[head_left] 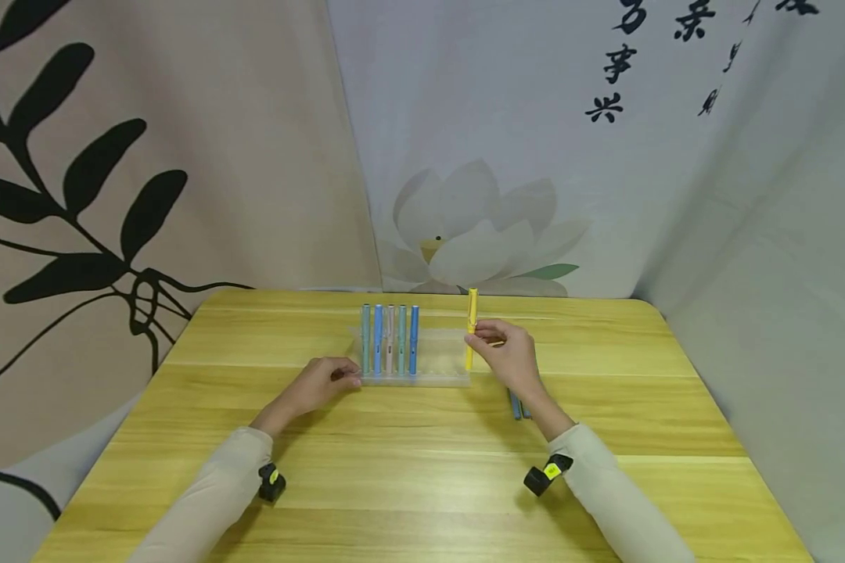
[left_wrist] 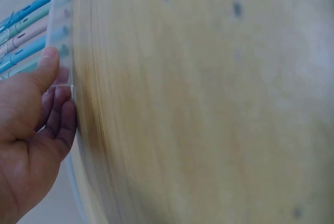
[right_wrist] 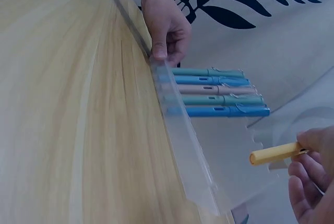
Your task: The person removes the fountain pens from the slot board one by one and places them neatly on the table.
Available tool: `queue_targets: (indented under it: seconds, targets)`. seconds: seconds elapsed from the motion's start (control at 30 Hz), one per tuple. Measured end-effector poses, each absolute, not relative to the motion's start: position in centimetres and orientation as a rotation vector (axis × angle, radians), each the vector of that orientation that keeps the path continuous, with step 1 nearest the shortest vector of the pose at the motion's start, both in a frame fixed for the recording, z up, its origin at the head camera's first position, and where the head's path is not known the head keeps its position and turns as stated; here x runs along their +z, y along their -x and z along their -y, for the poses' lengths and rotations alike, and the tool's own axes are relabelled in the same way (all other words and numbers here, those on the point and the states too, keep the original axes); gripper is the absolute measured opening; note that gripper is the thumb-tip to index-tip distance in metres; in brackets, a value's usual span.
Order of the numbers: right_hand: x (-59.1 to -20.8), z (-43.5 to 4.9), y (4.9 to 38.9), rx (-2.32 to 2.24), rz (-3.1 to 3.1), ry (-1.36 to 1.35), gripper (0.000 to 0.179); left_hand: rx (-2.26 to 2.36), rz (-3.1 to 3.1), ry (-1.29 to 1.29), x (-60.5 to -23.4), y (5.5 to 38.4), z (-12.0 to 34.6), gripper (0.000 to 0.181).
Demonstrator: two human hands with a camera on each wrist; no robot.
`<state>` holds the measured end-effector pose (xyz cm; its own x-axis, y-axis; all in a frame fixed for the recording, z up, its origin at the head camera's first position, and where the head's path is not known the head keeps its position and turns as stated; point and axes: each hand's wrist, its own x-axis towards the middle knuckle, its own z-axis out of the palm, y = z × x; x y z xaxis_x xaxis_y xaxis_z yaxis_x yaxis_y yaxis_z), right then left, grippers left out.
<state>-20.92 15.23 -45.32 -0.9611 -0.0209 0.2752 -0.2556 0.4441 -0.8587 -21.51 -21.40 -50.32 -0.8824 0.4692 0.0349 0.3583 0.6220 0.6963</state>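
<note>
A clear plastic pen rack (head_left: 442,381) stands on the table with several pens upright in its left half: green, blue, pink, green and a darker blue pen (head_left: 414,340). My left hand (head_left: 321,383) grips the rack's left end; in the left wrist view its thumb (left_wrist: 48,67) presses on the edge and the other fingers curl beneath. At the right end, my right hand (head_left: 512,358) pinches a yellow pen (head_left: 472,310) between thumb and fingers, nearly upright. In the right wrist view the yellow pen (right_wrist: 274,154) has its lower end apart from the filled slots.
Blue pens (head_left: 515,405) lie on the wooden table (head_left: 394,477) beneath my right wrist, partly hidden by it. Behind the table hangs a printed curtain (head_left: 493,141) with a lotus and dark characters. Another curtain with black leaves (head_left: 77,270) is at the left.
</note>
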Motion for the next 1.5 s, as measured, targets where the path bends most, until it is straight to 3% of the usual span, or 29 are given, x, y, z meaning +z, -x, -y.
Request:
queue_targets:
  seconds: [1.5]
  targets:
    - [-47.7, -26.1, 18.3, 1.291, 2.692, 0.251, 0.034, 1.098, -2.718, -0.725, -50.7, 21.8, 21.5, 0.020]
